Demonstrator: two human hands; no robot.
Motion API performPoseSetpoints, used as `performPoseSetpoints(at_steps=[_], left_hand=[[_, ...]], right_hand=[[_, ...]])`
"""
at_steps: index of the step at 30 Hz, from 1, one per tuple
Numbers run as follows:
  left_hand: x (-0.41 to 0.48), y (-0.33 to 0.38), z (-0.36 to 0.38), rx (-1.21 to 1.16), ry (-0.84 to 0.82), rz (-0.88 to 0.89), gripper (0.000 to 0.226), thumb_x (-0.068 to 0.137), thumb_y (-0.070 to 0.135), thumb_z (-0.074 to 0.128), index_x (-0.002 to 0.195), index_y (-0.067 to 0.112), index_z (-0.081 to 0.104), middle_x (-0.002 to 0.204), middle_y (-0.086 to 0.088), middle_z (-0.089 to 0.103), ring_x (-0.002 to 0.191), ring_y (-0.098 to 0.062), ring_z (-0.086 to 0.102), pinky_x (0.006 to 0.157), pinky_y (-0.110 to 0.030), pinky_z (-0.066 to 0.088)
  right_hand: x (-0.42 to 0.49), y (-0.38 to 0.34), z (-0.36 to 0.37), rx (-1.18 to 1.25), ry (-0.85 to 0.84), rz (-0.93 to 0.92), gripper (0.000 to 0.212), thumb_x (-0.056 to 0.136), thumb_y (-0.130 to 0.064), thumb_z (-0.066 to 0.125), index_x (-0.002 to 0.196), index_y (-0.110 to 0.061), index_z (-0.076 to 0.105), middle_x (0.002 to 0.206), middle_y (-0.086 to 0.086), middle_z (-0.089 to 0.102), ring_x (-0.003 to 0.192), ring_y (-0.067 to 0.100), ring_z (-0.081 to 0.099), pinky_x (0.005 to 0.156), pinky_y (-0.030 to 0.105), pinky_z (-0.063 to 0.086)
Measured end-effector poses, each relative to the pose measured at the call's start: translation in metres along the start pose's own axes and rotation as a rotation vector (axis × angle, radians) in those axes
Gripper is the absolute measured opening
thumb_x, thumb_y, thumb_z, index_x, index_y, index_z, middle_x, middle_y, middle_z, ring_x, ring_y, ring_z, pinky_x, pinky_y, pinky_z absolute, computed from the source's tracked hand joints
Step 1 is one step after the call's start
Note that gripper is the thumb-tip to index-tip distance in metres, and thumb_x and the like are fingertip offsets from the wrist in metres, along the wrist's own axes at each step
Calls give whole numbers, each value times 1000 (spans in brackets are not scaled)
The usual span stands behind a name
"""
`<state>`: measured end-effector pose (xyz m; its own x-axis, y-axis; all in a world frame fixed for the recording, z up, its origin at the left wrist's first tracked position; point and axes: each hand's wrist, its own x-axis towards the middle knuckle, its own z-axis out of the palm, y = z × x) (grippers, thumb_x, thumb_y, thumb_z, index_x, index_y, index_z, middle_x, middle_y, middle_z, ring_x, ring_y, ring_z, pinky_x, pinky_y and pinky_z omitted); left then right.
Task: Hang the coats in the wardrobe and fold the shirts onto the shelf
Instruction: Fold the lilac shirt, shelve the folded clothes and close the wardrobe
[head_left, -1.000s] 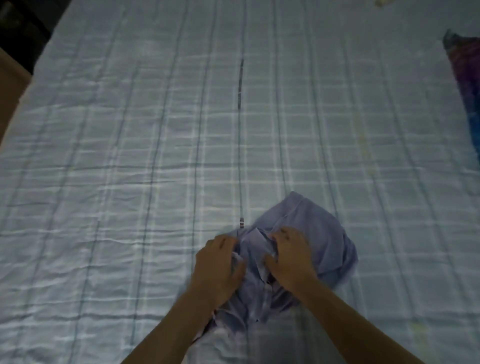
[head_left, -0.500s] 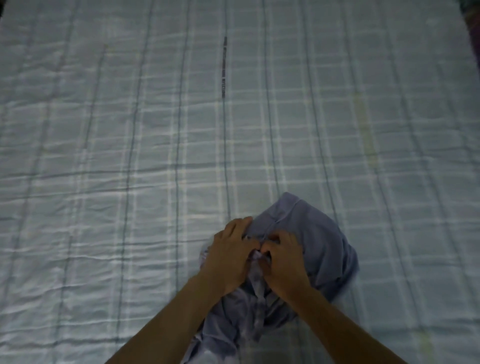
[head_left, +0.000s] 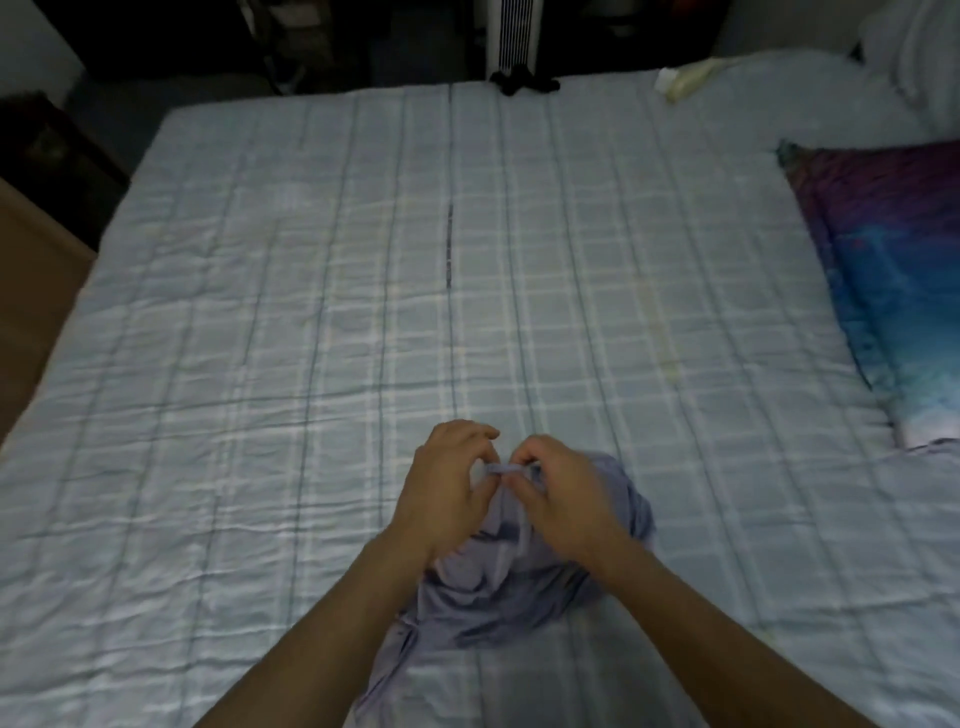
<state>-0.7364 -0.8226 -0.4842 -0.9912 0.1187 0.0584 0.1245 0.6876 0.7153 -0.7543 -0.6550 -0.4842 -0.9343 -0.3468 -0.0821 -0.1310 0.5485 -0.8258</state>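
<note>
The crumpled lavender shirt (head_left: 519, 587) lay bunched on the near part of the bed (head_left: 311, 312). The risk, as I judged it, was that both pinches sat on one short strip of its edge, so a lift from there could leave the rest hanging twisted and folding crooked. The left hand (head_left: 447, 483) and right hand (head_left: 566, 499), fingers curled, each pinched that strip, almost touching.

Shirt (head_left: 498, 587) lies on bed (head_left: 311, 364), pillow (head_left: 893, 291) to its right.
</note>
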Motion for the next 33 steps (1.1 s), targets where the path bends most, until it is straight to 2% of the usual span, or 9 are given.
performPoseSetpoints(at_steps=[7,10,13,20,24,27,29,31,33], left_hand=[[-26,83,-72,82,63,82,8,90,22,70,95,17,67,113,8,67,114,-14,53,99,-30,39],[-41,124,-99,92,98,95,6,91,26,67,95,22,64,113,11,65,114,-12,50,100,-40,40],[-58,164,-123,99,156,141,6,91,26,67,94,23,63,107,11,65,109,-13,52,98,-42,42],[-97,248,-183,70,254,232,5,90,25,67,90,21,65,95,12,65,97,-10,54,86,-25,42],[-113,294,-214,-23,288,230,7,90,22,69,86,17,65,86,9,66,76,3,54,66,-12,37],[-124,322,-234,-62,310,251,8,90,17,68,84,13,65,79,8,65,74,6,56,64,-8,38],[-132,338,-245,-30,334,281,8,89,16,66,83,13,63,77,7,65,73,3,58,62,-9,39],[-138,350,-255,-2,361,316,8,88,14,65,81,15,62,75,5,66,73,-5,60,65,-19,47],[-144,361,-262,21,387,347,11,88,13,65,80,19,62,74,6,66,71,-8,60,65,-28,51]], right_hand=[[-44,-95,-59,4,63,-136,16,94,-24,63,87,-10,59,71,2,60,65,17,56,61,33,46],[-70,-134,-83,-11,117,-223,16,93,-23,63,85,-11,58,68,-3,58,61,11,53,57,27,43],[-95,-170,-106,-31,173,-288,14,93,-22,63,84,-13,58,67,-8,55,60,8,51,57,18,38],[-145,-244,-152,-21,292,-427,11,90,-22,67,82,-17,60,65,-7,59,59,8,54,56,15,39],[-169,-283,-172,79,369,-462,12,88,-21,69,79,-21,61,65,-7,60,57,3,54,53,11,39],[-187,-306,-182,164,381,-462,10,86,-21,72,82,-20,63,69,-2,64,57,3,57,53,19,45],[-200,-316,-186,217,355,-458,14,83,-21,76,88,-19,64,75,1,67,63,12,64,56,27,53],[-212,-322,-187,241,329,-451,23,76,-20,80,92,-22,63,80,2,70,70,18,68,60,34,58],[-222,-325,-184,253,317,-443,29,71,-18,81,89,-28,61,77,-2,70,68,14,67,58,30,56]])
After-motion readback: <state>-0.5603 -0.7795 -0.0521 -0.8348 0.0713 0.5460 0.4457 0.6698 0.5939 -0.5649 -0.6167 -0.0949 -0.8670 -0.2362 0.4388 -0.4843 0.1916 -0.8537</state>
